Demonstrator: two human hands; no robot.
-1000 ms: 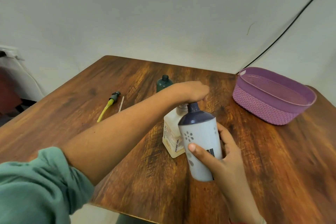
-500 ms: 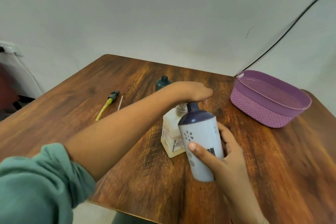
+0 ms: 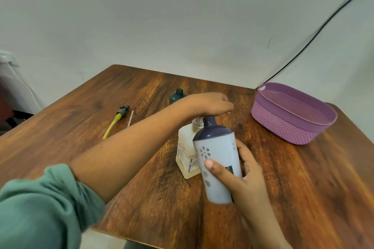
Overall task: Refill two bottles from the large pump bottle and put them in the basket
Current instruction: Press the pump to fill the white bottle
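My right hand grips a pale grey bottle with a flower pattern and a dark purple top, held tilted just above the table. Its open neck sits under the nozzle of the large cream pump bottle, which stands right behind it. My left hand rests flat on the pump head, palm down, hiding it. A small dark green bottle stands uncapped behind my left forearm, partly hidden. The purple woven basket sits at the right and shows nothing inside.
A yellow tube with a dark pump cap and a thin white stick lie on the wooden table at the left. A black cable runs down the wall behind the basket. The table's near edge is close to me.
Both hands and the bottles hold the same positions; only the view has shifted slightly.
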